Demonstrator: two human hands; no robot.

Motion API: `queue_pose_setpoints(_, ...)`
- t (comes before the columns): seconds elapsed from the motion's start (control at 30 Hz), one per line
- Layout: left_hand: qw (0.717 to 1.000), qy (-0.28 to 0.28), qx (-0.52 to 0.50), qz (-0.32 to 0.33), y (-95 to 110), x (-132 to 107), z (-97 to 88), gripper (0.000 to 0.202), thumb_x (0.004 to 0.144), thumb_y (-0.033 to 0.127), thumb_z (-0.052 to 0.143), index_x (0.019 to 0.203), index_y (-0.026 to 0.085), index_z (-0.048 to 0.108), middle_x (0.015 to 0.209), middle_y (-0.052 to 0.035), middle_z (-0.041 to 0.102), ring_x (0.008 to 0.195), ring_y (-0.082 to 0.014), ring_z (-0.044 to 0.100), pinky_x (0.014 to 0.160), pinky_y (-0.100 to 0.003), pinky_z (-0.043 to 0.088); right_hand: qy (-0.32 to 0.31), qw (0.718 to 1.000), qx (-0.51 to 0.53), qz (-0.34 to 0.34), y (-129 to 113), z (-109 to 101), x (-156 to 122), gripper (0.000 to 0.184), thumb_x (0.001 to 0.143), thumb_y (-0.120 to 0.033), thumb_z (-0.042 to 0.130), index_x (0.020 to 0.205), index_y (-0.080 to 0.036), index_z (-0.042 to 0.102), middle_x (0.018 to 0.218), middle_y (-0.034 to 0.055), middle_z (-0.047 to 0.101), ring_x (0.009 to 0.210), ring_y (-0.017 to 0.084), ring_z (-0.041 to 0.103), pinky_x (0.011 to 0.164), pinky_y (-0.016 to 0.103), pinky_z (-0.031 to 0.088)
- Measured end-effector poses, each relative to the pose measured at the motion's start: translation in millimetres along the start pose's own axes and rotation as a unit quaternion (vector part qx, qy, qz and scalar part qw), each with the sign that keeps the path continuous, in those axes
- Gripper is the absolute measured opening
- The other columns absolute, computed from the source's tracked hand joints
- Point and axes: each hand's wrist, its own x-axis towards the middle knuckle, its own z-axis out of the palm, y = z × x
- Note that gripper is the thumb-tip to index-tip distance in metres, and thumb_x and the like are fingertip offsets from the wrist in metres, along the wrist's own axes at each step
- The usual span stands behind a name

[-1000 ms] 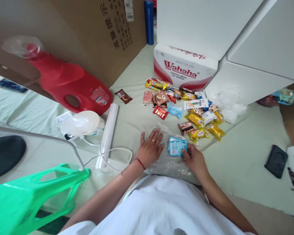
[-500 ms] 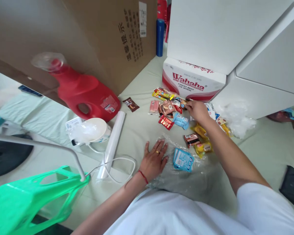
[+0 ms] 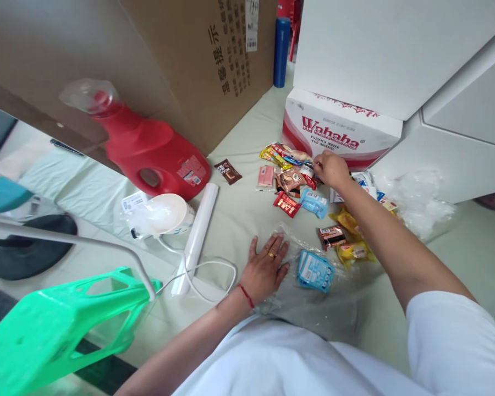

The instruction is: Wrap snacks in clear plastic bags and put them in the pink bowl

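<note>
Wrapped snacks (image 3: 313, 203), loose pile just right of frame centre, should be light, slick-filmed and maybe crushable inside; pinch at the crimped ends, don't squeeze the middle. Look: small glossy packs in yellow, red, brown, pink and light blue, plus flat blue packets (image 3: 315, 271) stacked on a thin clear plastic bag (image 3: 286, 301) at lower centre, which likely slides and wrinkles easily. Left hand (image 3: 264, 268) lies flat, fingers spread, on the bag's left side; right hand (image 3: 332, 169) is bunched narrow at the pile's top, can't tell if it's gripping a pack.
</note>
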Motion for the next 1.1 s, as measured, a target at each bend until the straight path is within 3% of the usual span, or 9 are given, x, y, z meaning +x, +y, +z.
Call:
queue_pose_setpoints(0.3, 1.0, 0.01, 0.013, -0.001, 1.3, -0.9, 0.8, 0.056, 0.105, 0.045, 0.042, 0.157, 0.025, 0.043, 0.164, -0.0114, 0.042, 0.153, -0.0291, 0.037, 0.128, -0.064, 0.012, -0.052, 0.997, -0.041, -0.047, -57.8, 4.8, 30.6, 0.038, 0.101, -0.025, 0.043, 0.123, -0.009, 0.069, 0.121, 0.0244, 0.069, 0.107, 0.032, 0.065, 0.086, 0.037, 0.044)
queue_pose_setpoints(0.43, 1.0, 0.009, 0.0, 0.0, 1.5, -0.4, -0.9, 0.055, 0.106, 0.045, 0.04, 0.157, 0.025, 0.043, 0.164, -0.0104, 0.041, 0.153, -0.0275, 0.038, 0.129, -0.063, 0.01, 0.015, 1.0, -0.009, 0.022, -39.3, -2.4, 23.0, 0.035, 0.099, -0.02, 0.042, 0.115, -0.008, 0.07, 0.115, 0.0237, 0.069, 0.1, 0.03, 0.065, 0.083, 0.037, 0.046)
queue_pose_setpoints(0.53, 1.0, 0.006, -0.009, -0.003, 1.8, 0.3, -2.2, 0.055, 0.106, 0.043, 0.039, 0.157, 0.025, 0.042, 0.165, -0.0109, 0.04, 0.153, -0.0279, 0.037, 0.128, -0.063, 0.008, 0.139, 0.982, 0.099, 0.077, 1.0, -24.6, -26.9, 0.027, 0.098, -0.029, 0.049, 0.101, -0.013, 0.071, 0.113, 0.0179, 0.068, 0.098, 0.026, 0.061, 0.082, 0.036, 0.047)
queue_pose_setpoints(0.6, 1.0, 0.002, -0.014, -0.003, 1.8, 0.7, -3.0, 0.055, 0.106, 0.042, 0.038, 0.158, 0.025, 0.042, 0.165, -0.0115, 0.039, 0.154, -0.0288, 0.036, 0.128, -0.064, 0.007, 0.158, 0.954, 0.228, 0.115, 23.4, -40.6, -80.9, 0.021, 0.095, -0.034, 0.056, 0.093, -0.017, 0.068, 0.094, 0.0105, 0.067, 0.083, 0.021, 0.059, 0.074, 0.032, 0.046)
queue_pose_setpoints(0.7, 1.0, -0.005, -0.025, -0.001, 0.6, 0.8, -3.6, 0.056, 0.106, 0.042, 0.036, 0.159, 0.024, 0.04, 0.166, -0.0122, 0.036, 0.155, -0.0292, 0.034, 0.127, -0.065, 0.005, 0.048, 0.872, 0.451, 0.186, 29.2, -51.6, -173.7, 0.025, 0.089, -0.045, 0.066, 0.089, -0.02, 0.063, 0.064, -0.0028, 0.054, 0.052, 0.012, 0.044, 0.052, 0.025, 0.034)
queue_pose_setpoints(0.83, 1.0, -0.005, -0.03, 0.006, -2.4, 0.8, -2.9, 0.055, 0.106, 0.039, 0.035, 0.16, 0.024, 0.039, 0.165, -0.0138, 0.038, 0.154, -0.0301, 0.036, 0.127, -0.063, 0.006, -0.084, 0.803, 0.55, 0.215, -10.9, -26.9, -264.7, 0.034, 0.088, -0.055, 0.064, 0.089, -0.02, 0.062, 0.059, -0.006, 0.05, 0.046, 0.01, 0.04, 0.047, 0.023, 0.032)
queue_pose_setpoints(0.9, 1.0, -0.005, -0.024, 0.008, -3.6, 1.2, -2.2, 0.054, 0.106, 0.037, 0.034, 0.159, 0.024, 0.039, 0.166, -0.0139, 0.038, 0.153, -0.0296, 0.037, 0.127, -0.062, 0.008, -0.108, 0.838, 0.497, 0.199, -35.7, -8.8, -284.0, 0.031, 0.093, -0.05, 0.057, 0.088, -0.02, 0.064, 0.064, -0.0028, 0.056, 0.052, 0.012, 0.048, 0.053, 0.024, 0.039)
queue_pose_setpoints(1.0, 1.0, -0.005, -0.006, 0.005, -3.5, 1.8, -2.6, 0.052, 0.106, 0.036, 0.036, 0.156, 0.024, 0.043, 0.166, -0.0134, 0.037, 0.151, -0.0293, 0.039, 0.125, -0.061, 0.015, -0.073, 0.938, 0.286, 0.184, -59.2, 3.3, -291.0, 0.025, 0.097, -0.034, 0.051, 0.099, -0.017, 0.07, 0.098, 0.0094, 0.069, 0.077, 0.019, 0.061, 0.069, 0.029, 0.048)
queue_pose_setpoints(1.1, 1.0, 0.009, 0.015, -0.003, -0.1, 3.1, -7.6, 0.045, 0.103, 0.029, 0.041, 0.145, 0.021, 0.057, 0.165, -0.0121, 0.041, 0.146, -0.0302, 0.044, 0.116, -0.056, 0.031, -0.036, 0.983, 0.163, 0.071, -58.5, -3.8, -288.1, 0.036, 0.095, -0.018, 0.05, 0.126, -0.017, 0.069, 0.131, 0.0162, 0.063, 0.106, 0.027, 0.061, 0.086, 0.037, 0.051)
